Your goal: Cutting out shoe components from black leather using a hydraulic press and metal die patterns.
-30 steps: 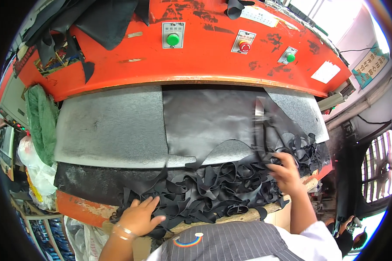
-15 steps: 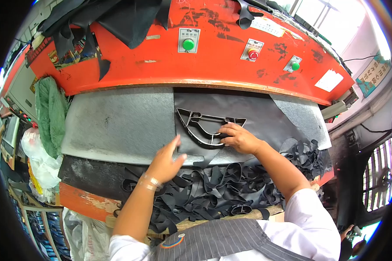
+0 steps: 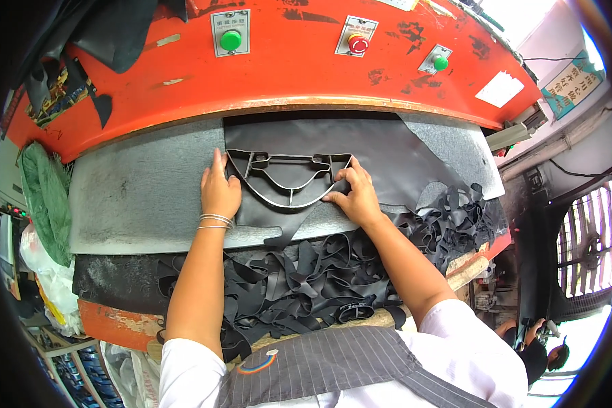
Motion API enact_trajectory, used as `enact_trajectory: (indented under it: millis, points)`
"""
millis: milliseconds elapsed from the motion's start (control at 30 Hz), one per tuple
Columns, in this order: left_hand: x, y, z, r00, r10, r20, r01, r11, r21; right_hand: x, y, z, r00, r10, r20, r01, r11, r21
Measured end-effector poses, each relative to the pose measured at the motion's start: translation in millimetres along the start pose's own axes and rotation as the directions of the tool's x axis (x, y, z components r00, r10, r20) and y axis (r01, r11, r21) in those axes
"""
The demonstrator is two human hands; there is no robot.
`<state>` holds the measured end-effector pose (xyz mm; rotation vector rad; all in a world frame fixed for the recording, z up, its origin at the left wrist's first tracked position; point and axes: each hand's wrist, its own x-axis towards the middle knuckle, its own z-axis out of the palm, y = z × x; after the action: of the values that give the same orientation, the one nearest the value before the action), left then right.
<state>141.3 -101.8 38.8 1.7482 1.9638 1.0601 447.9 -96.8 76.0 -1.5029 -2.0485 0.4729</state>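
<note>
A half-moon steel cutting die (image 3: 290, 198) lies on a sheet of dark leather (image 3: 394, 160), its straight side away from me and its curved side nearer. My right hand (image 3: 359, 196) grips the die's right end, thumb low on the curve and fingers near the upper corner. At the left tip of the die, my left hand (image 3: 219, 192) rests with its fingers stretched forward and the thumb a little apart. It is beside the leather's left edge, over the grey cutting board (image 3: 143, 183); whether it presses on the die is hard to make out.
The orange press beam (image 3: 279, 75) spans the far side, with a green button (image 3: 230, 40), a red stop button (image 3: 358, 44) and another green button (image 3: 440, 62). Dark leather scraps (image 3: 299, 279) are heaped along the near edge. A green sack (image 3: 45, 200) hangs at left.
The die has turned so its straight side lies nearly level. My left hand has come forward to its left tip, and my right hand has shifted to its right end. The view has shifted too.
</note>
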Motion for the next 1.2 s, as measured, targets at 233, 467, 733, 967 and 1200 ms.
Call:
enact_trajectory:
  millis: [233,467,733,967,1200]
  points:
    - [-2.4,-1.4,-1.5,0.996,-0.054,-0.065,0.049,0.995,-0.082,-0.5,6.4,2.5,0.991,-0.125,-0.034,0.121,0.987,-0.106]
    - [6.1,12.3,-8.2,0.993,-0.118,0.013,0.118,0.993,0.017,12.3,7.6,-8.9,0.982,-0.186,0.043,0.191,0.965,-0.180]
    - [-1.8,31.8,-31.0,0.959,-0.283,0.016,0.282,0.948,-0.145,69.9,24.1,-88.7,0.885,0.357,-0.300,-0.181,0.855,0.485]
    - [70.2,165.8,-85.7,0.884,0.240,-0.401,-0.247,0.968,0.035,184.2,60.1,-175.4,0.526,0.286,-0.801,-0.045,0.950,0.309]
    - [67.1,188.9,-107.9,0.994,-0.107,-0.003,0.105,0.983,-0.151,133.8,53.9,-190.7,0.764,0.226,-0.604,-0.102,0.967,0.233]
